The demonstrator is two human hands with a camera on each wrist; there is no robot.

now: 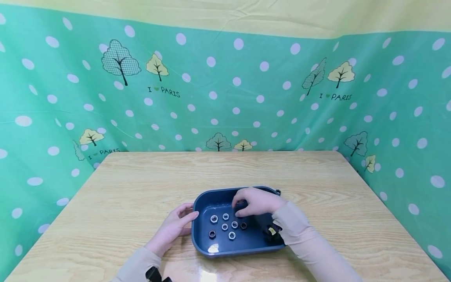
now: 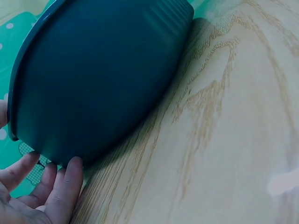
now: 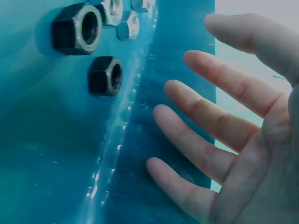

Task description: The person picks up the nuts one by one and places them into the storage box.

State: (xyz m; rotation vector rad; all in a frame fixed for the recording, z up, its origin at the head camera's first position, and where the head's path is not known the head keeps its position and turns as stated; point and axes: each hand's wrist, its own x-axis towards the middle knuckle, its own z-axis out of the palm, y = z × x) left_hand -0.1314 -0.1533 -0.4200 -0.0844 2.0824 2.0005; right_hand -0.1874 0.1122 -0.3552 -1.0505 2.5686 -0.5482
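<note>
A dark blue tray (image 1: pixel 243 251) stands on the table with several hex nuts in it. Some nuts are silver, such as one silver nut (image 1: pixel 213 222) at the left; others are dark, like the dark nut (image 3: pixel 65 30) seen close up. My left hand (image 1: pixel 172 228) holds the tray's left end, thumb over the rim and fingers against the outer wall. Over the tray's right half is my right hand (image 1: pixel 257 202), fingers spread and slightly bent with nothing between them. It hides part of the tray floor. In the right wrist view, a smaller dark nut (image 3: pixel 97 77) lies nearest its fingertips.
The tray rests on a light wood table (image 1: pixel 148 176). A small dark ring-shaped piece (image 1: pixel 278 191) shows at the tray's far right corner. Behind the table hangs a green dotted curtain (image 1: pixel 197 105). Each wrist carries a black device.
</note>
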